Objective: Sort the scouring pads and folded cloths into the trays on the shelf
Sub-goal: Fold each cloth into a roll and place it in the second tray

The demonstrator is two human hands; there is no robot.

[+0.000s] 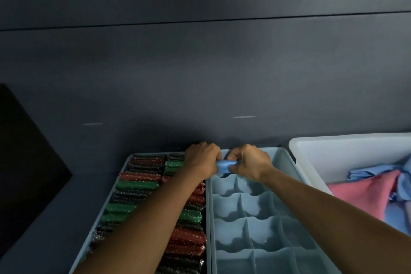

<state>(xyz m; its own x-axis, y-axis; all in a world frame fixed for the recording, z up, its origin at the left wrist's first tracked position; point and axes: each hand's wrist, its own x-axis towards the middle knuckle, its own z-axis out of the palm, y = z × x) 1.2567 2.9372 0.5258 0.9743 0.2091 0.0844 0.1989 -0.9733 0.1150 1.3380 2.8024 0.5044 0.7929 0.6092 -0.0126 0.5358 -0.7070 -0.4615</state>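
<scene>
Two trays and a bin stand side by side on the dark shelf (93,181), against a dark wall (200,62). A black panel (26,162) lies near the shelf's left edge, well apart from the trays.

(a) Left tray (153,154): packed with rows of glittery scouring pads (135,184) in red, green and black. The person's left forearm crosses this tray on a diagonal and hides part of the right-hand rows.

(b) Divided tray (287,162): pale blue, touching the left tray along its long side, partitioned into a grid of compartments by scalloped walls. The right forearm passes over its near right corner.

(c) White bin (333,153): just beside the divided tray, toward the shelf's right edge. It holds a loose pink cloth (364,193) and crumpled blue cloths (367,172).

(d) Task object: a small folded blue cloth (223,166) sits at the far end of the divided tray, over its rearmost row and close to the wall. It lies between the left hand (201,158) and the right hand (250,161), which meet knuckles-up. The left fingers (214,151) curl down onto its left end and the right fingers (235,154) onto its right end, so both hands are grasping it. Only the middle of the cloth shows between them. Whether it rests on the tray's partitions cannot be told.
</scene>
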